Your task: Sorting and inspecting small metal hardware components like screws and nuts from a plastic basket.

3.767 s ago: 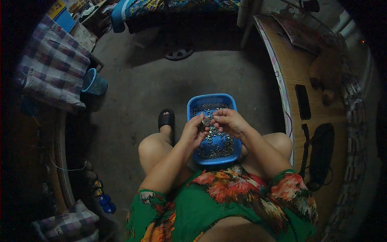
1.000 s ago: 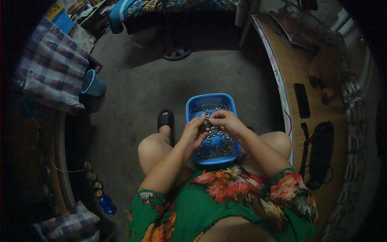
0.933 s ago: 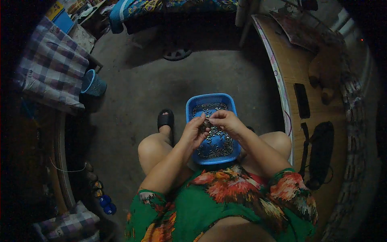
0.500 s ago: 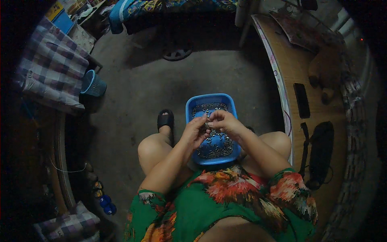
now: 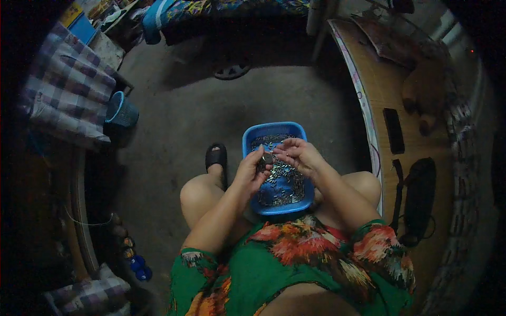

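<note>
A blue plastic basket stands between my knees, with many small shiny metal cylinders scattered over its bottom. Above its left half, my left hand is closed, gripping a small dark roundish metal piece between thumb and fingers. My right hand hovers just to the right of that piece, slightly apart from it. Its fingers are bent and drawn together at the tips; whatever they pinch is too small to make out.
A long wooden bench runs along my right, bearing a dark phone and a black bag. A blue wastebasket stands at the left beside a checked cloth. My sandalled foot is left of the basket.
My right hand has drawn back a little to the right, away from my left. The dark metal piece in my left hand now shows more clearly.
</note>
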Demonstrator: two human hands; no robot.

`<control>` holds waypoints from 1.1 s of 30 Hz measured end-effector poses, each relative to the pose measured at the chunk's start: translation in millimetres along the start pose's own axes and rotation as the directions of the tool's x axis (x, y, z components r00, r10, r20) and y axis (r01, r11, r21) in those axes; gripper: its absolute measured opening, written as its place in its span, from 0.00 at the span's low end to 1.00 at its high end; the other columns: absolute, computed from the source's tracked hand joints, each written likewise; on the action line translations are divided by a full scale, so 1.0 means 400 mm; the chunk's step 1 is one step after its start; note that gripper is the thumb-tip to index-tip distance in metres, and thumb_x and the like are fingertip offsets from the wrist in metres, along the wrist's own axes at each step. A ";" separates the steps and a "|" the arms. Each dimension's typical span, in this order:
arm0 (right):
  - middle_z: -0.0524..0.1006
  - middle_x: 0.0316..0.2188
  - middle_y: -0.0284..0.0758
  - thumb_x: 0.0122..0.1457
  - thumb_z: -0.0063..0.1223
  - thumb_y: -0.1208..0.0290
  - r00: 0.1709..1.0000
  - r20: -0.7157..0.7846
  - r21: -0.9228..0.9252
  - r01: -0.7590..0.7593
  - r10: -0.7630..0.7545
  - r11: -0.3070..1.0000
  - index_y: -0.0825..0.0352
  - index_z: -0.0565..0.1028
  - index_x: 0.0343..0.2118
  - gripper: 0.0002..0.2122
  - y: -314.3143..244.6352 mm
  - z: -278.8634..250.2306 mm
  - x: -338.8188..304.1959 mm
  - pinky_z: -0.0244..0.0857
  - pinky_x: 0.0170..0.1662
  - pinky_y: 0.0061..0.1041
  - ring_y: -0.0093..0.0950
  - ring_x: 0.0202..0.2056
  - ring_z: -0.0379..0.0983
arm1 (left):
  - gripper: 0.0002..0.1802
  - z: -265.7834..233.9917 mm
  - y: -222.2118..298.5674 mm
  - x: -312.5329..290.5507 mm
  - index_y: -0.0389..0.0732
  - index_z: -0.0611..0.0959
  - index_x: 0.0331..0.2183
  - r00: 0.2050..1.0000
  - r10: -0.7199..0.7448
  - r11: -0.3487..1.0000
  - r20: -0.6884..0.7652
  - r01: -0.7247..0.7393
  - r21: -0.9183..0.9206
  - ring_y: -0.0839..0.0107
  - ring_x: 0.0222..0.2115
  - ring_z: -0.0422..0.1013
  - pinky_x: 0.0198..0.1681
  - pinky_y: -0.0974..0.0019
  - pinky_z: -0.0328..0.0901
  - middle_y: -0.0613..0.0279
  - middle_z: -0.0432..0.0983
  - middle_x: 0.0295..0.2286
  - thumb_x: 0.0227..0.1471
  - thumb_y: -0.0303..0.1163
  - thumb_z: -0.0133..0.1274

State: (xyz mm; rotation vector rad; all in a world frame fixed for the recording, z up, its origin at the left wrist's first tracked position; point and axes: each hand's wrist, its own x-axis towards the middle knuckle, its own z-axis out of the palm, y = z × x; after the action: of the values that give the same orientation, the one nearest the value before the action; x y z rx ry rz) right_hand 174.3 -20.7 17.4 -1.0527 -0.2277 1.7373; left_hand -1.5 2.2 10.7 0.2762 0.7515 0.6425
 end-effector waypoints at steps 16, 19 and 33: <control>0.68 0.35 0.44 0.52 0.40 0.80 0.998 0.071 -0.121 0.008 0.001 0.993 0.74 0.61 0.40 0.12 0.002 -0.008 0.000 0.68 0.41 0.28 0.35 0.38 0.69 | 0.15 -0.001 0.000 0.000 0.41 0.70 0.27 0.999 0.029 0.999 -0.036 -0.028 0.020 0.76 0.16 0.62 0.17 0.78 0.57 0.61 0.68 0.20 0.48 0.44 0.46; 0.69 0.34 0.43 0.52 0.41 0.79 0.994 0.082 -0.201 -0.051 0.069 0.978 0.73 0.62 0.41 0.12 -0.002 0.004 -0.006 0.69 0.38 0.26 0.34 0.36 0.70 | 0.15 0.000 -0.001 -0.001 0.41 0.70 0.27 0.998 0.033 0.999 -0.053 -0.031 0.029 0.76 0.16 0.62 0.17 0.77 0.57 0.61 0.68 0.20 0.49 0.44 0.46; 0.70 0.35 0.39 0.40 0.54 0.71 0.888 0.242 -0.970 0.227 -0.390 -0.085 0.63 0.69 0.38 0.17 0.048 -0.038 0.056 0.63 0.39 0.32 0.36 0.37 0.68 | 0.13 -0.009 0.019 0.009 0.41 0.70 0.29 0.990 0.114 0.993 -0.085 -0.116 -0.010 0.75 0.18 0.61 0.17 0.78 0.56 0.58 0.67 0.22 0.49 0.42 0.45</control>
State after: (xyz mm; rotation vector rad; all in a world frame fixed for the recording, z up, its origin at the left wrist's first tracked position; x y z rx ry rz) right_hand 171.2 -15.2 -15.1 -1.8899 -1.7795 0.7677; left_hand -5.2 10.6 9.7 0.2814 0.8158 0.7726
